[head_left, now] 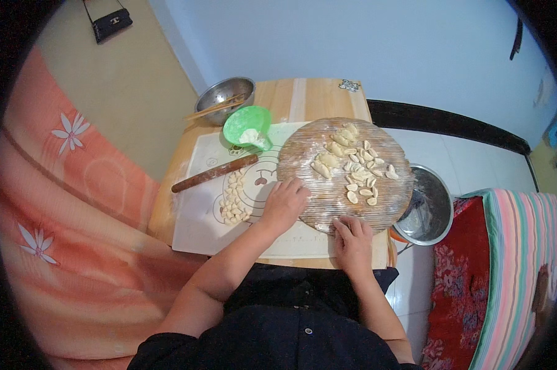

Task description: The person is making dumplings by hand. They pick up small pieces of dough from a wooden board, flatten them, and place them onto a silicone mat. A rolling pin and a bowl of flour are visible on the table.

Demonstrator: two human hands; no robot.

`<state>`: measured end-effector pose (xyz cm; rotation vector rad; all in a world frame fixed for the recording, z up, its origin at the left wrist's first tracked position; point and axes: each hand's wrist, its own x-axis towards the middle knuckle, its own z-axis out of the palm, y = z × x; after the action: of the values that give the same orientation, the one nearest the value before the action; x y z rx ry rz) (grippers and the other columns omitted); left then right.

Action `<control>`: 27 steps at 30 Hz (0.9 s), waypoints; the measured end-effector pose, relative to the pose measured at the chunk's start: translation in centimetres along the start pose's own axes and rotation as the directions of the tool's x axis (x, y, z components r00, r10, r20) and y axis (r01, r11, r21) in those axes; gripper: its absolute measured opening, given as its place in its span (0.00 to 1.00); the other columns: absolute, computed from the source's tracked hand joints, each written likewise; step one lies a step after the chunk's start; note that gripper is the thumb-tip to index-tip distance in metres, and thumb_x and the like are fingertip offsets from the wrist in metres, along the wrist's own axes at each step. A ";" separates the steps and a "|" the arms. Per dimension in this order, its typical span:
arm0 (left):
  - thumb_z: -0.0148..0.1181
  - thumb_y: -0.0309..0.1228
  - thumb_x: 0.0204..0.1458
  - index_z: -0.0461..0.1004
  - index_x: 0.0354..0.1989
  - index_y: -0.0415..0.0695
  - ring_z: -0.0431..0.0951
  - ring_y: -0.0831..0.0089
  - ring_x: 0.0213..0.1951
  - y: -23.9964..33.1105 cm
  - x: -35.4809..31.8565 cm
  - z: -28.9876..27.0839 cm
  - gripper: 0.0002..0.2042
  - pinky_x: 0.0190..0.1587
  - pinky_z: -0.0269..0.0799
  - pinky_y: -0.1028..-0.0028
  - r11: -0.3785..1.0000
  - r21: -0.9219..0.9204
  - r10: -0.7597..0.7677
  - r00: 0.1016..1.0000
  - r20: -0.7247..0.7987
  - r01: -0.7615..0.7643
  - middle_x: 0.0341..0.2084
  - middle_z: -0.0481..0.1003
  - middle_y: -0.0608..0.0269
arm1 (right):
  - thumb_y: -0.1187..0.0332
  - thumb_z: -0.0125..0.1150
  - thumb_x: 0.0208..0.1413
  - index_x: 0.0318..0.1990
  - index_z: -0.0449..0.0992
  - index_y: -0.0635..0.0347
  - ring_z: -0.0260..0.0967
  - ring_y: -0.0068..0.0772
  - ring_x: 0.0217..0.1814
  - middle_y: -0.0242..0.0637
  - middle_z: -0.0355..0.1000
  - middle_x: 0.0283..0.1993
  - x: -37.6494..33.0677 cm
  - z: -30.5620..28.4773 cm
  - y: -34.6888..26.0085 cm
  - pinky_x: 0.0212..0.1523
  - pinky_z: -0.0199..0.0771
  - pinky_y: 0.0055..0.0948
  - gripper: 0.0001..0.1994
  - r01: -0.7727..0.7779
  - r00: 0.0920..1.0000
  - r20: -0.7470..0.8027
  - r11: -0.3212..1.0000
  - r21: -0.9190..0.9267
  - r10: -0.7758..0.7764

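A round slatted tray (328,206), dusted with flour, lies over the right part of a white pastry mat (195,219). On it sit several folded dumplings (335,149) and many small, pale shell-shaped dough pieces (361,176). My left hand (286,202) is at the tray's left rim, fingers bent over the edge. At the near rim is my right hand (353,239), its fingers curled onto the edge; the undersides of both hands are hidden. Small dough pieces (234,200) lie in a heap left of my left hand, below a dark wooden rolling pin (213,174).
A green scoop-shaped bowl (244,118) with flour and a steel bowl (213,92) with chopsticks (216,110) stand at the back left of the wooden table (284,98). Another steel bowl (437,213) is lower, off the right side. Orange curtain fabric (74,203) hangs left.
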<state>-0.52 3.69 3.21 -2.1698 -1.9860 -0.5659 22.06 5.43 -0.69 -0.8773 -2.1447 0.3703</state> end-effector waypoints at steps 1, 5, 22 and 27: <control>0.61 0.30 0.52 0.77 0.45 0.47 0.74 0.59 0.48 0.2 0.3 -0.1 0.11 0.48 0.69 0.61 1.000 -0.012 0.002 1.000 -0.002 -0.002 0.42 0.72 0.59 | 0.76 0.62 0.49 0.47 0.79 0.57 0.67 0.47 0.53 0.38 0.73 0.50 0.1 0.0 0.0 0.55 0.66 0.43 0.15 0.005 1.000 -0.010 1.000 -0.004 -0.005; 0.62 0.30 0.53 0.76 0.46 0.45 0.77 0.54 0.44 0.9 2.0 1.4 0.12 0.44 0.74 0.60 0.962 -0.267 -0.064 0.997 -0.033 0.053 0.39 0.75 0.57 | 0.76 0.62 0.49 0.47 0.79 0.57 0.67 0.47 0.52 0.38 0.73 0.50 0.1 0.3 -0.3 0.55 0.66 0.43 0.16 0.021 0.999 -0.027 1.000 -0.015 -0.022; 0.59 0.29 0.51 0.79 0.37 0.45 0.74 0.62 0.44 -4.9 -8.4 -7.1 0.06 0.58 0.62 0.55 0.937 0.330 -0.125 0.992 0.011 0.114 0.33 0.75 0.62 | 0.75 0.61 0.51 0.52 0.77 0.59 0.68 0.47 0.57 0.39 0.72 0.57 -0.6 0.0 -0.1 0.60 0.66 0.43 0.18 0.062 0.998 0.038 0.992 -0.112 -0.058; 0.62 0.31 0.50 0.79 0.38 0.47 0.75 0.60 0.44 -5.0 -7.8 -6.0 0.08 0.61 0.61 0.55 0.922 0.385 -0.075 0.996 0.052 0.050 0.33 0.76 0.62 | 0.76 0.60 0.52 0.52 0.77 0.60 0.68 0.49 0.57 0.42 0.72 0.56 -0.8 0.0 -0.1 0.59 0.66 0.45 0.18 0.058 0.998 0.011 0.997 -0.045 -0.058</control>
<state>-6.91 -5.13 5.10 -1.9123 -2.0013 -0.0960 22.35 4.78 -1.09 -0.8378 -2.1902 0.2983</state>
